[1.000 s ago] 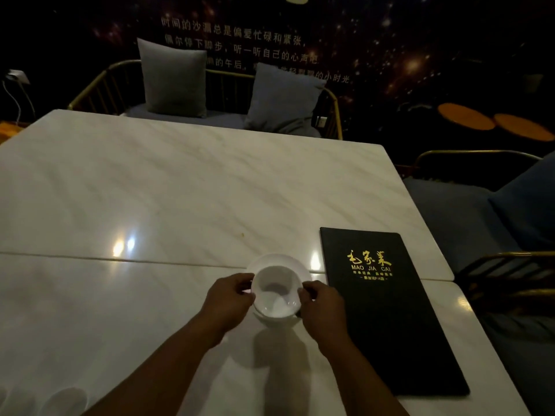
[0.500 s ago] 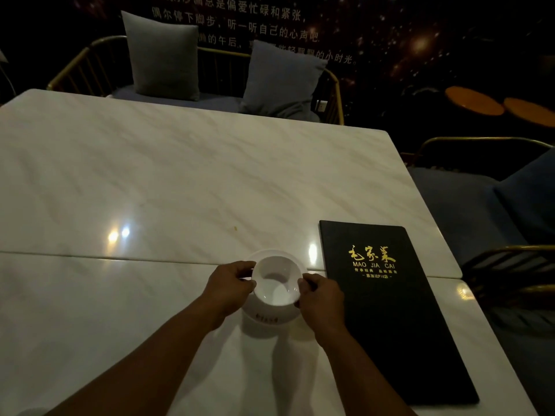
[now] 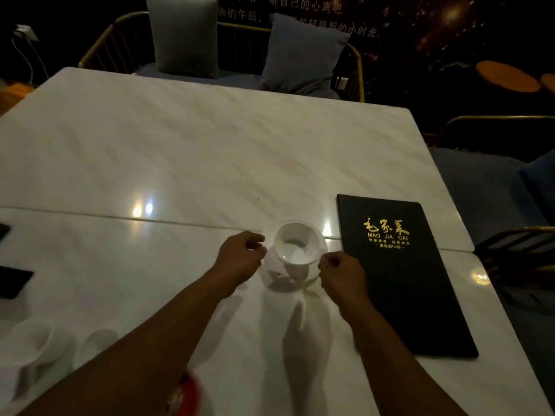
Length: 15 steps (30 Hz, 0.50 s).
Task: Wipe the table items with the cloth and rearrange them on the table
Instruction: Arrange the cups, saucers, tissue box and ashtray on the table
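Clutter sits at the near edge of the tabletop (image 3: 210, 145): a blurred red-and-white thing (image 3: 186, 394), not identifiable, and two white cups (image 3: 33, 346) toward the near-left corner. Farther in, left hand (image 3: 240, 256) and right hand (image 3: 342, 274) flank a white bowl (image 3: 297, 243). The bowl stands upright on a plate (image 3: 271, 232), right of centre, on the seam (image 3: 90, 215) between the two slabs. Fingers of both hands are curled. Whether they grasp the bowl and plate or merely adjoin them cannot be told.

Step in hand appears to be seating the bowl on the plate. Procedure: centre the bowl, free both sides together, and draw the hands off sideways without clipping the rim.

Obstruction: a black menu (image 3: 402, 265) lies along the right edge, just beside the right hand. Keep the wrist off its corner. Dark flat things (image 3: 12, 283) lie at the left edge, well apart. Beyond the far edge stands a sofa (image 3: 237, 75) with two cushions (image 3: 186, 34).
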Each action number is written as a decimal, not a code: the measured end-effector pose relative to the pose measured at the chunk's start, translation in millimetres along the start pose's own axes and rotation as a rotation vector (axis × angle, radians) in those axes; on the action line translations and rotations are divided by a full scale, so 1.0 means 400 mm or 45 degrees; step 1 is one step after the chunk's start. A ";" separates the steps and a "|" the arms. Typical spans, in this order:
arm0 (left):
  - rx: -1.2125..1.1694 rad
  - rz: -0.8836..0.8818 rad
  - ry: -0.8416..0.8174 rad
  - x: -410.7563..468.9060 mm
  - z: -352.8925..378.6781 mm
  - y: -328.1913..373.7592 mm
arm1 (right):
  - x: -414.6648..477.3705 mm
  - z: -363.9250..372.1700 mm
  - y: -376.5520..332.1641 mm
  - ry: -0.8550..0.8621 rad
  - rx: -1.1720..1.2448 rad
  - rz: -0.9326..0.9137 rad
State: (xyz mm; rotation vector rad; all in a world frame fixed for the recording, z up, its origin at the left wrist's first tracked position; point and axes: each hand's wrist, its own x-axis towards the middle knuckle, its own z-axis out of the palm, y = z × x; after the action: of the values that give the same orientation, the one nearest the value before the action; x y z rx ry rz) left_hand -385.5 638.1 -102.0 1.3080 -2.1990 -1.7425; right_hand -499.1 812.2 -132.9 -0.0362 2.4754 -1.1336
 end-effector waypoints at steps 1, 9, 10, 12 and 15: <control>0.060 0.021 -0.008 -0.031 -0.018 -0.005 | -0.037 -0.011 0.003 -0.056 0.002 0.006; 0.600 0.030 -0.201 -0.308 -0.156 -0.132 | -0.402 -0.041 0.100 -0.500 -0.043 0.084; 0.701 0.007 -0.243 -0.343 -0.168 -0.155 | -0.442 -0.041 0.119 -0.514 -0.061 0.116; 0.892 -0.027 -0.308 -0.414 -0.185 -0.198 | -0.519 -0.040 0.154 -0.541 -0.111 0.201; 0.874 -0.102 -0.402 -0.501 -0.203 -0.255 | -0.613 -0.039 0.202 -0.587 -0.117 0.351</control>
State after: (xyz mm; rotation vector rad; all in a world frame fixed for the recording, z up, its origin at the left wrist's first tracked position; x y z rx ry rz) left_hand -157.2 699.2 -67.0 1.2864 -3.1494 -1.3235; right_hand -269.3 924.6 -94.9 0.0157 2.0439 -0.7904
